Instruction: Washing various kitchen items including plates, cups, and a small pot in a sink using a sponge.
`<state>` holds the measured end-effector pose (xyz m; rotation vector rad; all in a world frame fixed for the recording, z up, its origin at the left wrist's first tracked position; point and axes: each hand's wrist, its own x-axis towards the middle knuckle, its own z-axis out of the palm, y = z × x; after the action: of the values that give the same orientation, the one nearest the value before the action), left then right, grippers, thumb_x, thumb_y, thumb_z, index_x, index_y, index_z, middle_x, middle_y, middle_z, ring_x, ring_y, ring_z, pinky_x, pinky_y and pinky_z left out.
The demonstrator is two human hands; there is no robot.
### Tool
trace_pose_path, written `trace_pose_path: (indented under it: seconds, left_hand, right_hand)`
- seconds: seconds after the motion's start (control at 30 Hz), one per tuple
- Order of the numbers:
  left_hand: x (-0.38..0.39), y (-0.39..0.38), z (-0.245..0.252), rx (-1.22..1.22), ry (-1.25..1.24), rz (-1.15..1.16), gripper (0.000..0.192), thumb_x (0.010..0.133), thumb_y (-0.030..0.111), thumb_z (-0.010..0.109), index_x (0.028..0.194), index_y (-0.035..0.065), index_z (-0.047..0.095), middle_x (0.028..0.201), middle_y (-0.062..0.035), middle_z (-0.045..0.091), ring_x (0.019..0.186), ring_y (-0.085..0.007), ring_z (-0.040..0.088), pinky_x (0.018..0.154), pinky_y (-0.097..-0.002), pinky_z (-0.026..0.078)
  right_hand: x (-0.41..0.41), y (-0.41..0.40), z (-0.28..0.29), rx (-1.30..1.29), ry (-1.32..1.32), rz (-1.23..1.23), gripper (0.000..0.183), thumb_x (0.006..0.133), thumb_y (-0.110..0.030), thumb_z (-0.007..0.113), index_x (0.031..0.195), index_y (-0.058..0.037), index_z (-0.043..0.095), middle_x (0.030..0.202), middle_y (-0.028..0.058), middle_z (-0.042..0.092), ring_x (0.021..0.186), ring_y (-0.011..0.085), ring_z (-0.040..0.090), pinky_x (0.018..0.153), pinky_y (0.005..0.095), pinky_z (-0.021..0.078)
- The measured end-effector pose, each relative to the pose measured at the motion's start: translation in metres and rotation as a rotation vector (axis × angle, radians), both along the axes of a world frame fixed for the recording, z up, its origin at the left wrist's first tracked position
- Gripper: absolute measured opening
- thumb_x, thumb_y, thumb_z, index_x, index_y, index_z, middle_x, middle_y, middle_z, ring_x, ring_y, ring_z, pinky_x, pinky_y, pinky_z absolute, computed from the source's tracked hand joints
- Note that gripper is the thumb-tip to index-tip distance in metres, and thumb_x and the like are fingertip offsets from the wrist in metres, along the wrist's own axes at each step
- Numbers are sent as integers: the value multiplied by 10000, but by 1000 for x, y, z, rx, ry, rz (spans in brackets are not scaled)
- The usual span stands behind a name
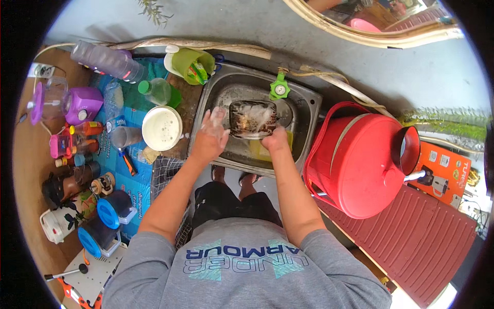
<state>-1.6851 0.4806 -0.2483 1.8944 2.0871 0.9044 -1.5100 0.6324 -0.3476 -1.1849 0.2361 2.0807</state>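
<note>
My right hand grips the lower right corner of a soapy rectangular pan with dark edges and brown stains. It is held over the basin of a stainless steel sink. Just left of the pan is my left hand, fingers apart and streaked with suds, holding nothing. A yellow object lies in the sink, partly behind my right hand; its kind is unclear. A green tap handle juts out above the basin.
Left of the sink stand a white tub with whitish contents, a green-capped bottle and a green container. Farther left are a purple blender base and blue-lidded containers. A large red lidded bucket stands close on the right.
</note>
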Motion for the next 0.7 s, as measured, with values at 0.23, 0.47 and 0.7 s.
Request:
trace_pose_path:
  seconds: [0.23, 0.47, 0.7]
  left_hand:
    - [-46, -29, 72, 270, 153, 363, 93, 820, 49, 619, 751, -11, 607, 1251, -239, 581, 1264, -391, 481, 1102, -514, 307]
    - [-55, -45, 39, 86, 174, 500, 180, 772, 65, 675, 944, 15, 654, 1229, -225, 583, 1237, -417, 479, 1074, -511, 346]
    - [20, 59, 132, 111, 42, 202, 377, 781, 233, 690, 1110, 63, 620, 1195, -187, 607, 1148, -369, 542, 1059, -528, 347]
  right_hand:
    - [19, 18, -6, 83, -144, 142, 382, 971, -276, 346, 1169, -85, 612, 1173, 105, 644, 1075, 284, 616, 1003, 479, 450]
    - [18, 34, 40, 123, -143, 135, 425, 1020, -282, 268, 1275, -58, 523, 1299, 111, 567, 1173, 302, 556, 1039, 501, 413]
    - [23, 50, 61, 496, -329, 353, 359, 1025, -263, 445, 1227, 14, 549, 1166, 112, 628, 1019, 221, 620, 863, 384, 518]
